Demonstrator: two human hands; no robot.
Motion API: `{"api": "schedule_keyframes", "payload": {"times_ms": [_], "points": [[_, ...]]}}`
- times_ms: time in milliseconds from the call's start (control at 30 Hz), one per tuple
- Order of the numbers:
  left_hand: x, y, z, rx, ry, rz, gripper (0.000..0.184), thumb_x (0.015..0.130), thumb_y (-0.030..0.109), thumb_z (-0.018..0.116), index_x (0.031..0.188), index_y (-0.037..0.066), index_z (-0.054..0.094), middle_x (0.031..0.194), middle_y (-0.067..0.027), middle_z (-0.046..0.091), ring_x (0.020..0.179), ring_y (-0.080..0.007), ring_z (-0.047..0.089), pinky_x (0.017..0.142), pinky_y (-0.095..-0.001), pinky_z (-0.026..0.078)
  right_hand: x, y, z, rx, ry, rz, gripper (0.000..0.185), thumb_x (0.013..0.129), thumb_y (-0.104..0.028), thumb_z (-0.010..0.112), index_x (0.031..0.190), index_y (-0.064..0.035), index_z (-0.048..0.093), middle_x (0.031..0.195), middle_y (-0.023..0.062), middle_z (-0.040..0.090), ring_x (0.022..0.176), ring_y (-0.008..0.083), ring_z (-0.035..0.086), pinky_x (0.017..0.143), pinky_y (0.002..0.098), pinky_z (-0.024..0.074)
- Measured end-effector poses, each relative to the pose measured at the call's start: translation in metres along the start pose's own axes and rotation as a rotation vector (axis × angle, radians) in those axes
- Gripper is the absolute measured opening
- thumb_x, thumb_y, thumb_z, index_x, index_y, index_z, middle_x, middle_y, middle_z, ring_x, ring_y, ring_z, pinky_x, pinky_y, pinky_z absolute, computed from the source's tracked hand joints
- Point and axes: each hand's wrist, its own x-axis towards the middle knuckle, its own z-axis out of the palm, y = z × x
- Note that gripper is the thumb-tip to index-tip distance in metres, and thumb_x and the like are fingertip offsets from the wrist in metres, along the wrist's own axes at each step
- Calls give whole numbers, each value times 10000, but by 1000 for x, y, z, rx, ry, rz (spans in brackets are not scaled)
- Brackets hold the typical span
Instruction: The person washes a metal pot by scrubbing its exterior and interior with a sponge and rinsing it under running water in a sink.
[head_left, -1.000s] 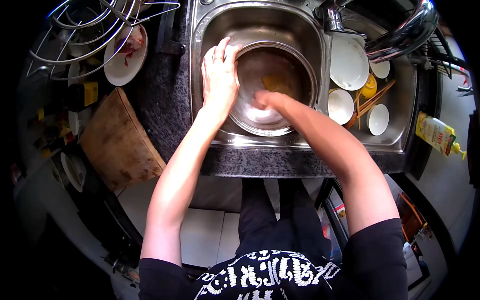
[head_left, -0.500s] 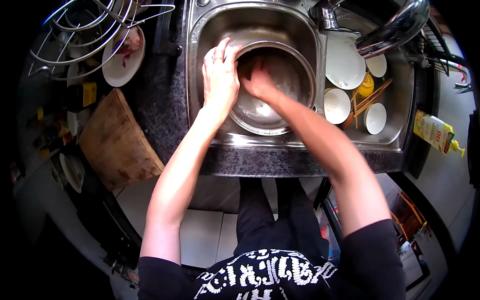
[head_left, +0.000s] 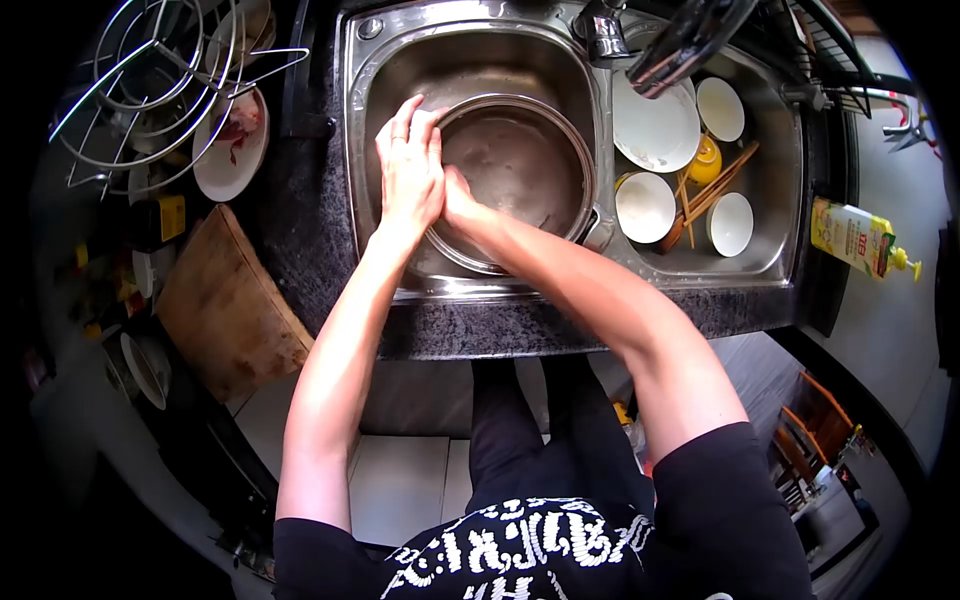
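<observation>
A round stainless steel pot stands in the left sink basin, with a little cloudy water on its bottom. At the pot's left side, my left hand grips the rim, its fingers pointing away from me. My right hand is against the inside of the pot's left wall, close beside the left hand. Its fingers are mostly hidden, so I cannot tell whether they hold anything. The pot's handle sticks out at the lower right.
The right basin holds a white plate, white bowls, chopsticks and a yellow object. The faucet hangs above. Left are a wire rack, a plate with meat and a wooden board. A pump bottle lies right.
My right hand has moved from the pot's middle to its left wall, beside my left hand. The left hand stays at the rim. The whole view has shifted slightly.
</observation>
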Motion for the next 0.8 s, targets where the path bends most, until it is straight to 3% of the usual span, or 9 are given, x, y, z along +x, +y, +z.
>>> {"api": "schedule_keyframes", "payload": {"times_ms": [167,233,267,300,367,500,567,767,800], "points": [[-1,3,-4,-81,-33,-73,296,984,195,399,1149,64,607,1367,-131,444,1252,-324,378,1061,-422,286,59,-41,-21,1079,325,256,393,976,-289,324,1039,-28,611,1057,143,651,930,281,640,826,394,531],[-4,-1,-2,-90,-23,-89,324,997,231,384,1150,51,605,1370,-137,440,1254,-331,371,1065,-423,282,36,-81,-29,1145,460,292,459,991,-364,310,1153,-6,548,1188,131,600,1018,239,591,867,359,488],[-6,-2,-2,-123,-14,-117,342,1006,250,371,1160,44,597,1381,-124,443,1261,-330,367,1076,-420,272,42,-73,-30,969,474,218,441,981,-302,282,1033,-12,609,1073,156,647,904,288,638,767,392,531],[-7,-2,-2,-161,-4,-143,362,1016,269,358,1170,37,589,1391,-112,445,1269,-330,364,1087,-417,262,63,-42,-8,1007,416,238,464,984,-337,317,1167,21,549,1169,156,612,994,265,599,887,387,472],[-8,-6,0,-152,10,-163,396,1023,297,353,1157,6,586,1406,-98,441,1259,-324,368,1083,-405,268,18,-48,-1,126,333,253,440,964,-320,365,1114,27,591,1141,159,626,1020,266,591,888,375,470],[-6,-6,-1,-88,-6,-98,311,1006,251,407,1174,54,580,1396,-114,442,1261,-335,373,1072,-412,290,-32,-40,-13,554,79,190,419,912,-308,472,1037,51,648,1144,261,624,1070,330,613,888,409,488],[-6,-4,0,-24,23,-46,234,956,176,487,1128,60,597,1373,-103,456,1218,-353,411,1033,-425,342,-43,-43,-24,-488,-219,143,401,914,-288,471,1036,44,660,1135,283,617,1060,334,627,864,420,507],[-5,-3,-1,31,6,-50,231,955,167,496,1137,79,606,1365,-93,457,1220,-347,418,1036,-422,345,-68,-30,-61,-819,-488,152,307,847,-233,521,931,-2,706,970,251,660,959,378,648,819,443,522],[-6,-3,-1,38,10,-51,231,956,170,496,1139,83,608,1362,-92,459,1221,-342,420,1037,-422,344,-64,-19,-67,-980,-667,-137,294,828,-227,522,873,1,701,926,227,671,903,370,657,800,455,520]]}}
